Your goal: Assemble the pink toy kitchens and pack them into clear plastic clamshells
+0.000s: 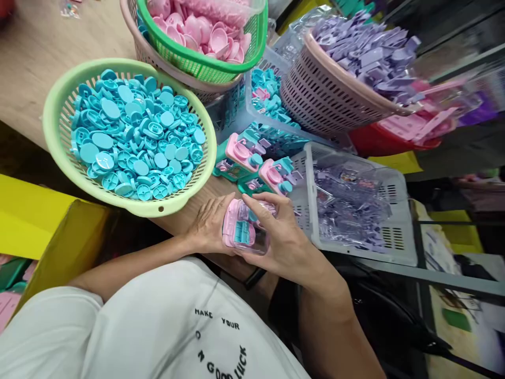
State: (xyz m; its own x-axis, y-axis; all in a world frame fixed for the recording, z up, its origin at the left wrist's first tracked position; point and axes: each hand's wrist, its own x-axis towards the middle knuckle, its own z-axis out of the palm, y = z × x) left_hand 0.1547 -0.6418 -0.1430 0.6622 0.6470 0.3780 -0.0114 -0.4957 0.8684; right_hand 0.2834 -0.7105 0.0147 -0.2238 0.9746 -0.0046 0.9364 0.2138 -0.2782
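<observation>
Already two finished pink toys point(258, 163) lie on the table; both hands, left hand point(209, 223) and right hand point(282, 239), clasp another pink toy piece point(242, 231), unfinished I judge.

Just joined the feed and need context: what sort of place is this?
Probably a small toy-assembly or packing workshop. Baskets hold bulk sorted parts: a light green basket of blue round pieces, a pink basket of purple parts. Both hands, left hand and right hand, hold a pink toy unit.

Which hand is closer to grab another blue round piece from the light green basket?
Probably the left hand. It sits right below the light green basket of blue round pieces, while the right hand wraps the pink toy farther away.
</observation>
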